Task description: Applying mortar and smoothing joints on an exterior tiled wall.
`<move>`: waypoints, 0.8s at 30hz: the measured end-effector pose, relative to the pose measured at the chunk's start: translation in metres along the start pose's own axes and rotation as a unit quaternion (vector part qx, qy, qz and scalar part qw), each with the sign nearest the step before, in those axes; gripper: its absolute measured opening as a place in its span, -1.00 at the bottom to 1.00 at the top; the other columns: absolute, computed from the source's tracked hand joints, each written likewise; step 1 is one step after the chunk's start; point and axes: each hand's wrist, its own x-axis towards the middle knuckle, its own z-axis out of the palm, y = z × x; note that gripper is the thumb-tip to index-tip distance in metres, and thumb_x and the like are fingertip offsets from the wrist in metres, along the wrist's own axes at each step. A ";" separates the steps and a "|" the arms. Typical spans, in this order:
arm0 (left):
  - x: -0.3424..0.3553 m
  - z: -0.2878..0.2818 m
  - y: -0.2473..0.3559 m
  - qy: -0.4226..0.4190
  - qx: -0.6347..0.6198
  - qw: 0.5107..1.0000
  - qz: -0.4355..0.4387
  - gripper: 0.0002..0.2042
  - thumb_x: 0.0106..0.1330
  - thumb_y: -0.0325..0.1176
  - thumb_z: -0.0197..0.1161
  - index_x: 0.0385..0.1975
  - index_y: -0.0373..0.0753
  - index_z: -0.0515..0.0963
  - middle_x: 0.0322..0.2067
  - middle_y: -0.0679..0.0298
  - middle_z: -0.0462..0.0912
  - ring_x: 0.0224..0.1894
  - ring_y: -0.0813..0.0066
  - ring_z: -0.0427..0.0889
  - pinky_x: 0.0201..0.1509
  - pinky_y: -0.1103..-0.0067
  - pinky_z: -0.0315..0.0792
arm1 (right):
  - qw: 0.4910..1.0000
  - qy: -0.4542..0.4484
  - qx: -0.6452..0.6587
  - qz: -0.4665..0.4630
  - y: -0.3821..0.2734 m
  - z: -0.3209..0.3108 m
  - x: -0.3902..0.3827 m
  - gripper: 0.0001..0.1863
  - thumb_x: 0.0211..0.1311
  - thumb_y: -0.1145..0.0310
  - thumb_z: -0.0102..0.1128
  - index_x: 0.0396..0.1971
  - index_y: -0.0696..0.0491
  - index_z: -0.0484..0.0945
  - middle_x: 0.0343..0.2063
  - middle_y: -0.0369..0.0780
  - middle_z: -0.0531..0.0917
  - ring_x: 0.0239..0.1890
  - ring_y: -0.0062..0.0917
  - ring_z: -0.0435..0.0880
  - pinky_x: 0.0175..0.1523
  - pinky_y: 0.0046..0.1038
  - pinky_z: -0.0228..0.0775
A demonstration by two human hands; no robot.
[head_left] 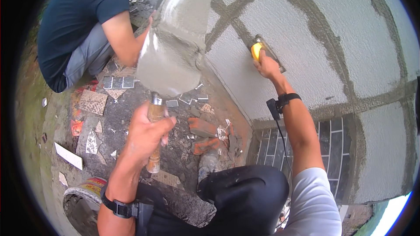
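Observation:
My left hand point(148, 126) is wrapped round the wooden handle of a wide trowel point(154, 99). Wet grey mortar point(177, 57) is heaped across its blade, which is held up in front of the wall point(302, 39). Farther right, my right hand point(267, 66) grips a yellow-handled float point(257, 50) whose plate lies at the wall, by the end of a mortar band. Darker mortar bands point(317, 15) cross the wall's pale, rough surface. The float's underside is hidden.
A person point(87, 22) in a dark shirt crouches at the left. Tile pieces point(93, 102) and orange-grey gloves point(203, 127) litter the ground. By my left forearm stands a bucket point(92, 185) with mortar. Grey tiles point(324, 142) cover the wall low on the right.

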 end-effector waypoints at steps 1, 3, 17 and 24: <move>-0.001 -0.002 0.002 0.006 0.000 1.000 0.000 -0.78 0.11 -0.47 0.30 -0.33 -0.23 0.38 -0.61 0.39 0.41 -0.68 0.64 0.40 -0.62 0.65 0.31 | 0.999 0.032 -0.009 0.014 -0.007 0.000 0.004 -0.53 0.29 0.07 0.05 -0.07 0.12 0.19 -0.34 0.12 0.64 -0.23 0.05 0.62 -0.16 -0.02 0.41; -0.002 -0.005 0.008 0.019 0.005 1.000 0.012 -0.78 0.11 -0.48 0.30 -0.34 -0.23 0.37 -0.62 0.39 0.41 -0.69 0.63 0.40 -0.63 0.64 0.31 | 0.996 0.084 0.019 0.031 -0.025 0.001 0.012 -0.52 0.30 0.06 0.04 -0.07 0.14 0.19 -0.34 0.11 0.64 -0.23 0.05 0.63 -0.16 -0.03 0.42; 0.007 0.004 -0.004 0.029 0.013 0.999 0.002 -0.81 0.12 -0.53 0.27 -0.37 -0.25 0.37 -0.65 0.37 0.41 -0.71 0.62 0.40 -0.66 0.64 0.31 | 0.979 0.099 0.126 0.128 -0.097 0.028 0.086 -0.45 0.23 0.06 0.05 -0.11 0.33 0.50 -0.24 0.10 0.67 -0.16 -0.06 0.68 -0.04 -0.13 0.48; 0.016 0.010 -0.018 -0.009 0.041 0.999 -0.013 -0.81 0.11 -0.51 0.26 -0.37 -0.23 0.36 -0.64 0.35 0.41 -0.72 0.59 0.37 -0.65 0.63 0.27 | 0.979 0.037 0.082 0.184 -0.016 0.034 -0.080 -0.42 0.24 0.13 -0.01 0.06 0.35 0.31 -0.35 0.10 0.67 -0.25 -0.05 0.69 -0.13 -0.10 0.48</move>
